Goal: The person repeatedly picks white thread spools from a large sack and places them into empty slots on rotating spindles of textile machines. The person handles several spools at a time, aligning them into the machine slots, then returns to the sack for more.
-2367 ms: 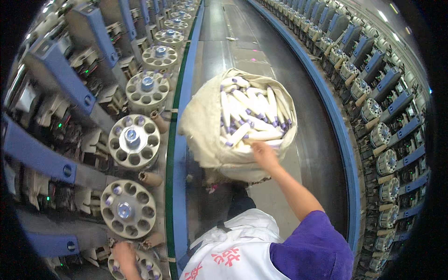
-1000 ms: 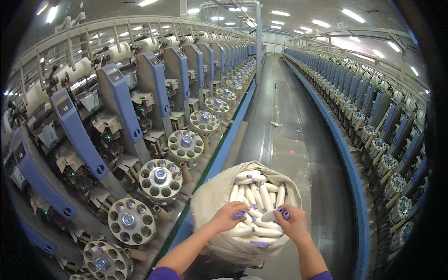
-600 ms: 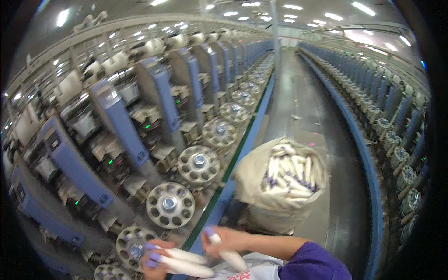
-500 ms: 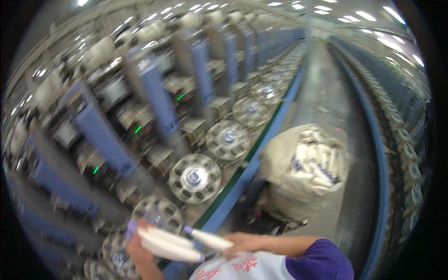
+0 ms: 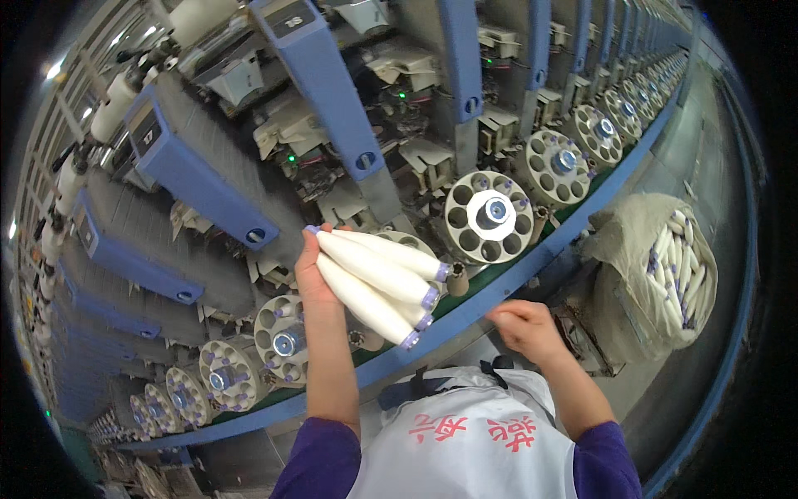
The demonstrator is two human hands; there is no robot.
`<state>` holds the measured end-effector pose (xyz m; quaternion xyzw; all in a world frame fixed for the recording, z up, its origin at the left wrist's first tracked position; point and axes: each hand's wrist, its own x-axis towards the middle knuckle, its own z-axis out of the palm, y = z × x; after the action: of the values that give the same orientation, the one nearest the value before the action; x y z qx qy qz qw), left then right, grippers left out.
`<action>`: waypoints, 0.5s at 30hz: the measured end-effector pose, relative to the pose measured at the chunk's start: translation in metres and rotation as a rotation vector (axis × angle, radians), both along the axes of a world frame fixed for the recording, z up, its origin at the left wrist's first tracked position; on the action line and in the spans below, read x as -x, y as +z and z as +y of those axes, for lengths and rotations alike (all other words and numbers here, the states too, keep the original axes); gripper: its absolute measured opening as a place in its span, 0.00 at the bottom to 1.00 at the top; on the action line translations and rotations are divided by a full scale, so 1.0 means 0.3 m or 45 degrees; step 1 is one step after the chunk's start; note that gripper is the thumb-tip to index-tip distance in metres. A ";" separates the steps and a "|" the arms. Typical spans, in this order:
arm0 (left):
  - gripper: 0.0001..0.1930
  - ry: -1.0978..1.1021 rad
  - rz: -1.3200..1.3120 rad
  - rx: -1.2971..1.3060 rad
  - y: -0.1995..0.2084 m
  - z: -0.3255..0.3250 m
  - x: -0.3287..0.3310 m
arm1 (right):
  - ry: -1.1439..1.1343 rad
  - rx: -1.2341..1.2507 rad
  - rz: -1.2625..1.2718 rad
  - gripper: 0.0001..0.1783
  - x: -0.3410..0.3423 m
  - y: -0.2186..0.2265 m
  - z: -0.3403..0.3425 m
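Observation:
A bunch of several white yarn bobbins (image 5: 374,270) with purple tips lies across my left hand (image 5: 311,268). Its fingers are wrapped round the tops of the bobbins, partly hidden behind them, while the lower ends fan out to the right. My right hand (image 5: 525,329) is closed over the blue rail's near side, fingers curled, with no bobbin showing in it. Beyond the bunch, a round white magazine (image 5: 454,218) with a ring of holes and a blue-capped hub stands on the machine. Another magazine is partly covered by the held bobbins.
A long blue rail (image 5: 465,312) runs along the machine's front. More magazines, such as one on the right (image 5: 540,185), line it beneath blue upright panels (image 5: 332,91). On the floor at right stands a large cloth sack (image 5: 619,283) full of white yarn bobbins.
My right hand, which held one bobbin near the bunch, is now apart from it with no bobbin showing. The left hand keeps the bunch. The view has swung, placing the sack further right.

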<state>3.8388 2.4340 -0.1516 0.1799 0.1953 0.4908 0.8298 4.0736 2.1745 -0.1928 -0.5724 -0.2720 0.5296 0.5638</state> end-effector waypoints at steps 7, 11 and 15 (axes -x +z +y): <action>0.19 -0.023 0.036 -0.043 -0.066 -0.055 -0.197 | 0.200 -0.199 -0.169 0.10 -0.008 0.105 0.066; 0.18 0.045 -0.043 -0.176 -0.023 -0.120 -0.229 | -0.489 -0.105 -0.144 0.08 -0.122 0.103 -0.046; 0.19 -0.008 0.039 -0.224 -0.005 -0.195 -0.338 | -0.402 -0.565 -0.994 0.07 -0.105 0.071 -0.013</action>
<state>3.9403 2.3755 -0.1530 0.2601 0.1635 0.5006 0.8093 4.1051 2.1707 -0.1715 -0.6287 -0.4798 0.1116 0.6017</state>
